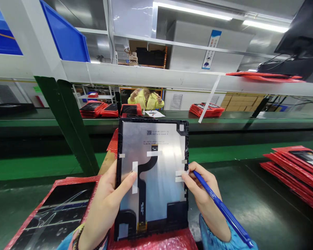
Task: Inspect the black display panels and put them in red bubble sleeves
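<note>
The display panel (161, 187) is backed in smooth, metallic-looking sheet; glossy plastic is seen on the blue pen (221, 207), crinkled film on the red wrap (156, 241).

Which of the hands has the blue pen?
The right hand has the blue pen; the left hand grips only the screen.

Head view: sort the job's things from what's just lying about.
Likely the job's:
display panel, held by left hand and right hand
blue pen, in the right hand
red-wrapped stack at right, probably

Apparently just lying about:
blue bins overhead
bottle
white paper
</note>
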### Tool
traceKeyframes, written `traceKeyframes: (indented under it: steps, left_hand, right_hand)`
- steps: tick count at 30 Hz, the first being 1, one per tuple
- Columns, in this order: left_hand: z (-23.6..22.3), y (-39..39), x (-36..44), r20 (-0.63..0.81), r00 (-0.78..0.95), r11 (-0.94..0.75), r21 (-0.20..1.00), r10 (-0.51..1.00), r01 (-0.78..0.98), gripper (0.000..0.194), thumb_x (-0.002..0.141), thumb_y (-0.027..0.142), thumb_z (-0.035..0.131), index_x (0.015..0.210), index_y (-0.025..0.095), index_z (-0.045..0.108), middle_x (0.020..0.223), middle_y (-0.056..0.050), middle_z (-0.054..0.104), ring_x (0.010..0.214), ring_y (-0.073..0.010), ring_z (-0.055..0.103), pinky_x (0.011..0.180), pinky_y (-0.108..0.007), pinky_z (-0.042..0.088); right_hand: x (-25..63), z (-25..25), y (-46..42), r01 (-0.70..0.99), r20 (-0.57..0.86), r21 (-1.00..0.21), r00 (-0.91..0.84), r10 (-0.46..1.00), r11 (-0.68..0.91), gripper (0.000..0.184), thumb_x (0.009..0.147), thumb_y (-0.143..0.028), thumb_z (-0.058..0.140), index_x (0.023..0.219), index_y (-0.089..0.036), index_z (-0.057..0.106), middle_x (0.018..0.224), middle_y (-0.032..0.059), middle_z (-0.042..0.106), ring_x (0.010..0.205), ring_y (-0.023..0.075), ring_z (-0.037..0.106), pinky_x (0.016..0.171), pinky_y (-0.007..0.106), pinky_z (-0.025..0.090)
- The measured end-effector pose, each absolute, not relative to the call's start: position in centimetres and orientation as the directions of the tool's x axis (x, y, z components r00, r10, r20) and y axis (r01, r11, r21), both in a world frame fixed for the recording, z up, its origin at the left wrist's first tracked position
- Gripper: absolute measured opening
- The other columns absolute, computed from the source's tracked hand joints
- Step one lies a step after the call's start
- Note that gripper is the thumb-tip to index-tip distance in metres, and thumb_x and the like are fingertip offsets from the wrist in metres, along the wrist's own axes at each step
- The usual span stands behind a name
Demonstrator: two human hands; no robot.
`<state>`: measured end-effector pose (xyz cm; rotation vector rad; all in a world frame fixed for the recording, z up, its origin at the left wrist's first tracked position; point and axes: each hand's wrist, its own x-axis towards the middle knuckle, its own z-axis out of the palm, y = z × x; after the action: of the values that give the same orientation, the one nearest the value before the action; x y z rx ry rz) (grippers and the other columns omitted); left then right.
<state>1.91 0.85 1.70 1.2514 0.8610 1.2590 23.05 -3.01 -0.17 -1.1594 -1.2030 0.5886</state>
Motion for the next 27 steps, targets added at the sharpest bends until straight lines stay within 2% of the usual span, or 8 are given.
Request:
traceKeyframes:
  steps: [4,9,12,15,18,20,24,27]
  left_hand:
    - [1.8,0.7,2.0,0.159,0.158,-0.124,0.969,0.975,-0.214,0.051,0.081,0.035,0.07,0.13,0.027,0.058,0.107,-0.003,0.074,0.094,-0.0235,0.07,0.078,-0.027,0.056]
    - [2.3,0.8,2.3,0.175,0.088,-0.15,0.959,0.981,-0.239,0.049,0.078,0.034,0.073,0.125,0.025,0.062,0.107,-0.003,0.074,0.105,-0.0253,0.067,0.093,-0.03,0.051]
    - [2.5,0.8,2.3,0.182,0.091,-0.156,0.958,0.979,-0.242,0.048,0.078,0.033,0.073,0.124,0.026,0.063,0.107,-0.002,0.074,0.106,-0.0242,0.067,0.101,-0.032,0.046]
    - [2.4,0.7,2.2,0.176,0.067,-0.154,0.957,0.982,-0.245,0.047,0.078,0.032,0.073,0.124,0.026,0.063,0.108,-0.002,0.074,0.105,-0.0234,0.067,0.103,-0.032,0.045]
    - [2.0,0.8,2.2,0.166,0.089,-0.141,0.961,0.982,-0.238,0.049,0.079,0.033,0.072,0.126,0.027,0.061,0.11,-0.002,0.073,0.099,-0.0234,0.069,0.092,-0.029,0.052]
    - [1.6,0.8,2.1,0.159,0.113,-0.131,0.967,0.981,-0.219,0.049,0.08,0.034,0.071,0.127,0.027,0.06,0.112,-0.003,0.073,0.093,-0.0228,0.07,0.084,-0.028,0.055]
    - [1.3,0.7,1.9,0.171,0.124,-0.147,0.972,0.977,-0.182,0.045,0.081,0.036,0.069,0.125,0.026,0.061,0.112,-0.003,0.072,0.089,-0.0211,0.07,0.078,-0.025,0.056]
    - [1.4,0.5,2.0,0.179,0.141,-0.155,0.974,0.974,-0.167,0.047,0.082,0.036,0.068,0.127,0.029,0.059,0.112,-0.001,0.072,0.088,-0.0196,0.07,0.075,-0.024,0.056]
  right_hand:
    - [23.2,-0.4,-3.0,0.18,0.41,-0.911,0.294,0.863,0.372,0.025,0.084,-0.036,0.064,0.07,-0.021,0.049,0.059,-0.0063,0.037,0.054,0.0109,0.029,0.049,0.025,0.024]
    - [23.6,-0.8,-3.1,0.0,0.417,-0.904,0.215,0.883,0.427,0.02,0.091,-0.037,0.055,0.08,-0.022,0.063,0.065,-0.0028,0.052,0.059,0.0126,0.043,0.055,0.025,0.033]
    - [23.5,-0.6,-3.2,-0.044,0.411,-0.904,0.184,0.893,0.426,0.011,0.089,-0.033,0.061,0.091,-0.024,0.067,0.065,-0.0037,0.057,0.06,0.0116,0.047,0.056,0.022,0.037]
    - [23.2,-0.2,-3.3,0.004,0.384,-0.921,0.189,0.904,0.39,0.009,0.085,-0.03,0.067,0.093,-0.026,0.067,0.065,-0.0041,0.061,0.059,0.0112,0.05,0.055,0.021,0.039]
    - [22.8,-0.1,-3.3,0.08,0.386,-0.922,0.253,0.887,0.378,0.007,0.084,-0.03,0.067,0.086,-0.024,0.066,0.062,-0.0041,0.06,0.056,0.011,0.048,0.053,0.02,0.037]
    - [22.7,-0.1,-3.2,0.136,0.403,-0.915,0.296,0.866,0.38,0.01,0.084,-0.031,0.066,0.081,-0.022,0.063,0.058,-0.0053,0.055,0.053,0.0103,0.044,0.05,0.021,0.034]
    - [22.4,-0.4,-3.1,0.274,0.419,-0.9,0.337,0.843,0.338,0.017,0.086,-0.033,0.06,0.074,-0.021,0.057,0.054,-0.0072,0.041,0.051,0.01,0.033,0.048,0.023,0.029]
    - [22.4,-0.4,-3.1,0.352,0.429,-0.885,0.359,0.829,0.305,0.021,0.087,-0.033,0.056,0.07,-0.021,0.051,0.054,-0.0072,0.039,0.051,0.0104,0.033,0.05,0.024,0.028]
